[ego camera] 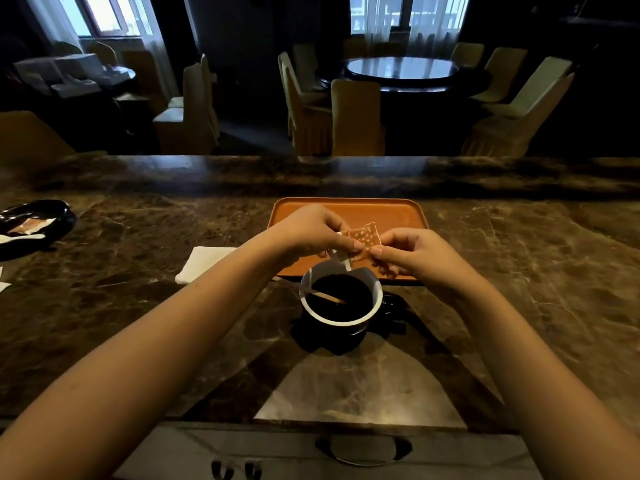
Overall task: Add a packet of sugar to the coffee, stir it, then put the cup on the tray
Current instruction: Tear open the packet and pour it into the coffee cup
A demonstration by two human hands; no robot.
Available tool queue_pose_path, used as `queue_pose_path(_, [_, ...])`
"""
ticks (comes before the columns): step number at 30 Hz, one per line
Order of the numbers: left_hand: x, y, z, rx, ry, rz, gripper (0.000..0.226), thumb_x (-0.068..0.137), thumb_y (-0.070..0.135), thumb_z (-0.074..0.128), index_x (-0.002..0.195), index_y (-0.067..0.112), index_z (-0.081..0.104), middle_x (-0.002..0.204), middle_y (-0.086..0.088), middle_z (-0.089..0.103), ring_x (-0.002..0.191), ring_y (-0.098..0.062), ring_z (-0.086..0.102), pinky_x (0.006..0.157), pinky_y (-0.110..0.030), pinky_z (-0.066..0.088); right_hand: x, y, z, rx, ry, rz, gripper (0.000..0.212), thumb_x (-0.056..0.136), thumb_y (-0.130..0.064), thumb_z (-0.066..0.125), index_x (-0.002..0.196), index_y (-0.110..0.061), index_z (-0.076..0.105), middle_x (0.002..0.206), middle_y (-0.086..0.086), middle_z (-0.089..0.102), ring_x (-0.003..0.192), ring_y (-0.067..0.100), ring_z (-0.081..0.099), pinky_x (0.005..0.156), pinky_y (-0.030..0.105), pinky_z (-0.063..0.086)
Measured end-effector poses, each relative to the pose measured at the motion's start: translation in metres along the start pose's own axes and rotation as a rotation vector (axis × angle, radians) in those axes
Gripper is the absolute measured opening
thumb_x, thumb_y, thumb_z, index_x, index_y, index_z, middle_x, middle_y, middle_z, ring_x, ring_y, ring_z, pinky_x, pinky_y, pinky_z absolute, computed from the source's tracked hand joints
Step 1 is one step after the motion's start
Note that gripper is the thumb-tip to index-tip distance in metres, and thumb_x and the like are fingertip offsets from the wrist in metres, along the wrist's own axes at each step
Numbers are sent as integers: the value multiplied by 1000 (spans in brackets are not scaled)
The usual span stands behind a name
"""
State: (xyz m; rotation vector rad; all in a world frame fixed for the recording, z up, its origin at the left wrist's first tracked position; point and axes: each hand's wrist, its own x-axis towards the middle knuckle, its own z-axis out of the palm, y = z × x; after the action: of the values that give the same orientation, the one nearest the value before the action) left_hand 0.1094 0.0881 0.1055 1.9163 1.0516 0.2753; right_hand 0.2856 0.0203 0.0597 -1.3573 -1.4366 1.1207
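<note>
A small orange sugar packet (363, 242) is pinched between both my hands, just above the far rim of the cup. My left hand (311, 230) grips its left edge and my right hand (412, 254) grips its right edge. Below them stands a dark cup (341, 301) with a white inside rim, full of black coffee, on the marble counter. A thin wooden stirrer (325, 296) leans inside the cup. The orange tray (398, 216) lies right behind the cup, partly hidden by my hands.
A folded white napkin (204, 263) lies left of the tray. A black dish (34, 223) holding more sugar packets sits at the far left. The marble counter (519, 271) ends in a raised ledge behind the tray. A drawer handle (363, 448) shows below the near edge.
</note>
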Motion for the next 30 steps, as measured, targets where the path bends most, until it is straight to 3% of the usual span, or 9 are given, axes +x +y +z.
queue_pose_path(4, [1,-3,2,-10,18,-15,12,77,21,68,79,9,70,80,-2,67,75,-11,56,70,-26,44,4,8,0,23,49,-18,5,81,-15,66,79,-15,70,67,-3,71,59,7,62,55,17,50])
queue_pose_path(7, [0,-4,4,54,41,-32,11,77,23,67,73,13,69,73,0,65,69,-8,55,68,-24,44,7,9,-3,-4,76,-49,5,81,-15,67,77,-15,70,65,-5,70,57,4,61,53,15,49])
queue_pose_path(18, [0,-11,13,69,94,-59,14,76,30,68,66,21,69,67,4,63,67,-7,55,69,-24,44,14,14,-9,-70,22,-60,6,81,-15,67,76,-15,70,64,-7,71,55,3,60,52,14,49])
queue_pose_path(24, [-4,-13,8,82,133,-102,11,79,25,66,80,15,71,84,1,70,75,-7,59,62,-18,41,17,14,-7,-149,52,-115,6,81,-16,66,76,-15,69,68,-2,68,54,1,58,51,12,49])
queue_pose_path(30, [-9,-19,9,43,176,-119,9,77,23,67,73,17,70,80,2,70,77,-8,60,65,-21,41,17,15,-6,-67,8,-77,5,81,-14,67,77,-12,69,63,-5,69,54,3,58,50,14,48])
